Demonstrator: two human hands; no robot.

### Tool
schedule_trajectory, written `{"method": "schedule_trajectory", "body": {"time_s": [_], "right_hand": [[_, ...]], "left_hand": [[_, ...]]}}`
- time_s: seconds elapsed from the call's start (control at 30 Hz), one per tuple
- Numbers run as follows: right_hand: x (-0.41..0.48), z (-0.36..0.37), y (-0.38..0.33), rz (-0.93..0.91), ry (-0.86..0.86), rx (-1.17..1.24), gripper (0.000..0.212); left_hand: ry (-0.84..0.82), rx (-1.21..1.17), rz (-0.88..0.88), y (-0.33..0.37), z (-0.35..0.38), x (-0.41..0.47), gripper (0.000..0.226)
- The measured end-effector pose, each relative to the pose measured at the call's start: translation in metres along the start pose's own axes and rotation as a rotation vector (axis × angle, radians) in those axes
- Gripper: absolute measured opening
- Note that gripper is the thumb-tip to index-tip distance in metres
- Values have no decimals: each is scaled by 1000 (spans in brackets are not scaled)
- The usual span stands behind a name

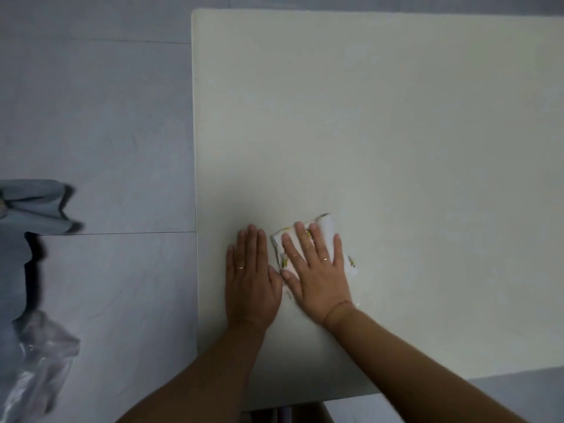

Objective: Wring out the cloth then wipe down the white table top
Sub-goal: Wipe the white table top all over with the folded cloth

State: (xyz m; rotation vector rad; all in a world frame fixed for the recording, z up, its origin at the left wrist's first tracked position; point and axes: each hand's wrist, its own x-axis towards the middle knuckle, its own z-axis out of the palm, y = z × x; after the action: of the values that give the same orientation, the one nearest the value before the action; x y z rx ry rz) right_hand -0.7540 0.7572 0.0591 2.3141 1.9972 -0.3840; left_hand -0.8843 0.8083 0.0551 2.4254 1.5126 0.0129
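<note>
A folded white cloth (325, 225) with small yellow prints lies on the white table top (396, 132), near its front left part. My right hand (317, 270) lies flat on the cloth with fingers spread, pressing it down and covering most of it. My left hand (250, 279) rests flat on the bare table just left of the cloth, fingers together, holding nothing. A faint wet sheen shows on the table right of my right wrist.
The table's left edge (194, 178) runs close to my left hand, with grey tiled floor (106, 117) beyond it. On the floor at the far left are a grey fabric item (36, 206) and a clear plastic bag (39, 361).
</note>
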Motion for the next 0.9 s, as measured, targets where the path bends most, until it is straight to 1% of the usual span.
{"method": "schedule_trajectory", "body": {"time_s": [0.03,0.07,0.1,0.17,0.2,0.23,0.27,0.3,0.33,0.4,0.47,0.5,0.53,0.57,0.63,0.67,0.7,0.73,0.77,0.8,0.87,0.9], "right_hand": [[-2,-1,17,-74,2,-23,58],[-4,-3,35,-80,-1,-42,58],[-6,-6,54,-6,-5,-39,58],[-7,-10,75,299,-4,24,62],[-6,-9,72,445,14,72,64],[-3,-8,60,557,36,120,67],[-2,-6,39,607,46,144,68],[-5,-3,15,579,42,141,67],[-10,1,-9,486,26,119,65],[-26,10,-38,224,6,66,59],[-35,11,-24,33,18,35,57],[-38,11,-8,-9,27,12,57],[-40,10,10,2,24,-16,58],[-42,9,26,69,6,-16,58],[-43,7,40,335,-1,64,59],[-43,8,35,462,16,118,59],[-43,10,21,551,23,163,60],[-48,12,3,582,15,187,61],[-56,16,-16,541,4,184,62],[-68,20,-33,448,-3,154,61],[-98,26,-47,196,-20,77,59],[-107,26,-40,87,-20,54,58]], "left_hand": [[17,-13,4,-1,-1,0,62],[34,-31,4,-1,-1,0,62],[47,-49,3,-1,-2,-1,62],[55,-69,4,0,-1,-1,63],[59,-70,5,0,-1,-2,63],[61,-70,9,-1,0,-2,64],[61,-73,13,-1,0,-2,64],[63,-76,19,-1,1,-2,64],[66,-79,23,-2,1,-2,64],[67,-90,27,-2,1,-3,63],[90,-106,34,-3,0,-4,61],[111,-113,39,-3,0,-4,61],[128,-121,43,-4,0,-4,61],[139,-130,45,-4,-1,-6,62],[145,-135,46,-3,-3,-7,62],[143,-126,51,-1,-4,-8,61],[141,-114,56,1,-5,-10,61],[140,-105,55,3,-5,-14,61],[140,-100,44,4,-4,-22,61],[136,-96,27,4,-1,-35,59],[101,-79,9,4,7,-73,57],[85,-71,12,4,10,-94,57]]}}
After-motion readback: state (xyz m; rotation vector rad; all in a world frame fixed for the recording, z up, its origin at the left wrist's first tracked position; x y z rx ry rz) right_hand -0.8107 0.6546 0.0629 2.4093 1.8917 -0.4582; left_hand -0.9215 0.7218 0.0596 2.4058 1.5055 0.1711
